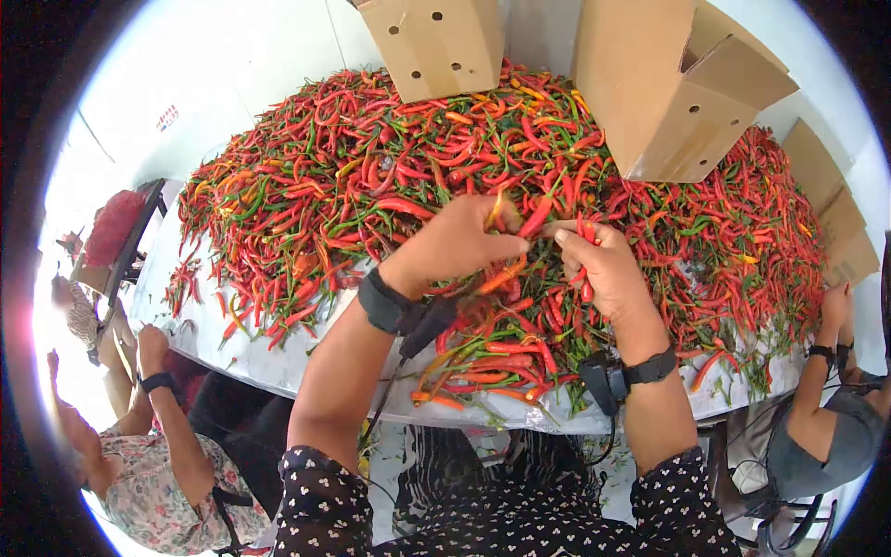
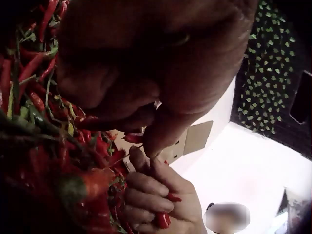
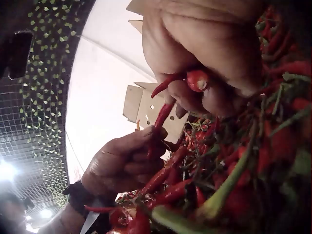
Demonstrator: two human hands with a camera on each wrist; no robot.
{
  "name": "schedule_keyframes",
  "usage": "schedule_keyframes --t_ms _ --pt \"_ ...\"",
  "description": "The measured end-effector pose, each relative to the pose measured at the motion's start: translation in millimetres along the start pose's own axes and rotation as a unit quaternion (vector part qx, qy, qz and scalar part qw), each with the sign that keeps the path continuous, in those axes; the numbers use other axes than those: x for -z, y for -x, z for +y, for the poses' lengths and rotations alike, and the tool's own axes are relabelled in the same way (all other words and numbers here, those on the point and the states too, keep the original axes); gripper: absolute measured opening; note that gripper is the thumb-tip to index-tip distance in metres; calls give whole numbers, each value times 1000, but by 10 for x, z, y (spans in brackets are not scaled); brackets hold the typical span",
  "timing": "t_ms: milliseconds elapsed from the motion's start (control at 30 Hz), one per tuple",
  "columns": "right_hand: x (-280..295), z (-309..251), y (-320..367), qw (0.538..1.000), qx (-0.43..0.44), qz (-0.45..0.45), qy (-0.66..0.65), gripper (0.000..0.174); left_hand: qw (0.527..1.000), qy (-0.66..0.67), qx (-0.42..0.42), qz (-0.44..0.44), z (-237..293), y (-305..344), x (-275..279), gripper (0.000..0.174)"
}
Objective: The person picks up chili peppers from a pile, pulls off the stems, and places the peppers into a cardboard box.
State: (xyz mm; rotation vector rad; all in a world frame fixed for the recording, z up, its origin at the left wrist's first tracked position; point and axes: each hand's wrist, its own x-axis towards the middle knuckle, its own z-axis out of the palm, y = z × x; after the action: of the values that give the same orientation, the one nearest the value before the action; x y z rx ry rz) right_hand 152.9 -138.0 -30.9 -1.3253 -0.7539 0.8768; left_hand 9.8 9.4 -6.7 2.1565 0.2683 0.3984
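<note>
Sorting of chillies by hand, head view with wrist views. The pale worktop [image 1: 153, 297] ends in a curved near edge before the person's body; its surface shows along the left end and in a narrow front strip, while a heap of chillies [image 1: 371, 158] covers most of the rest. A small red print [image 1: 167, 117] on the white wall is too small to read.

Above the heap, the left grip [image 1: 459, 243] is closed, thumb and fingers pinching a red chilli [image 1: 536, 215]; the right grip [image 1: 608, 274] is curled round red chillies [image 1: 586, 252] — its fingertips just beside those of the left.

Two punched cartons, the left [image 1: 436, 51] and the right [image 1: 687, 111], bound the reach at the far side; a cardboard sheet [image 1: 831, 204] stands at the right end. Dark cables [image 1: 382, 404] hang from both wrist cameras — other people, one in a floral shirt [image 1: 167, 473], one in grey [image 1: 826, 441], flank the worktop
</note>
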Motion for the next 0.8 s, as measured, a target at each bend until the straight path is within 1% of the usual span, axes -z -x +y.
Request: schedule_keyframes --t_ms 33,67,100,167,200,300,333,400,433,500,533,567,600,633,667,700,733,800 --pt "-9 6 -1 1000 2 15 -22 20 1000 -1 -26 7 45 17 -39 17" --pt "-10 -6 5 999 7 -2 -43 21 1000 -17 5 5 102 48 -70 18" --pt "-7 -7 9 999 10 -2 -42 21 1000 -19 3 6 122 49 -95 18" --pt "-13 12 15 1000 -2 -16 -25 22 995 -84 -52 -20 144 53 -115 19" --pt "-67 -35 48 1000 3 -10 -14 22 995 -85 -52 -20 154 58 -105 19" --pt "-57 -28 41 1000 13 -21 -3 21 1000 15 -8 -17 191 86 -79 19" --pt "-48 -38 46 1000 13 -20 -4 21 1000 15 -8 -17 178 70 -61 19" --pt "-36 -78 75 998 14 -55 6 20 990 134 3 53 180 26 -17 17" --pt "-55 -109 100 998 13 -55 6 20 990 134 3 53 218 42 -5 17" --pt "-104 -155 153 991 -26 -122 -48 18 981 187 43 29 315 82 21 16" --pt "-108 -144 155 991 -27 -123 -48 18 981 183 59 12 313 79 10 10" --pt "-105 -129 154 987 -38 -144 -64 17 981 183 60 13 281 72 -6 10" --pt "-101 -120 153 982 -48 -164 -81 16 982 184 40 0 229 60 -27 10" --pt "-92 -119 151 982 -49 -165 -81 16 983 184 20 -13 194 53 -38 10" --pt "-79 -122 149 978 -62 -168 -107 14 983 184 21 -13 171 53 -41 10" --pt "-73 -125 148 973 -76 -171 -133 13 987 162 2 -7 161 53 -41 10" --pt "-77 -137 156 973 -75 -171 -133 13 990 140 -18 -2 161 51 -40 10" --pt "-87 -164 174 972 -81 -169 -139 12 992 121 -19 13 219 66 -46 10"
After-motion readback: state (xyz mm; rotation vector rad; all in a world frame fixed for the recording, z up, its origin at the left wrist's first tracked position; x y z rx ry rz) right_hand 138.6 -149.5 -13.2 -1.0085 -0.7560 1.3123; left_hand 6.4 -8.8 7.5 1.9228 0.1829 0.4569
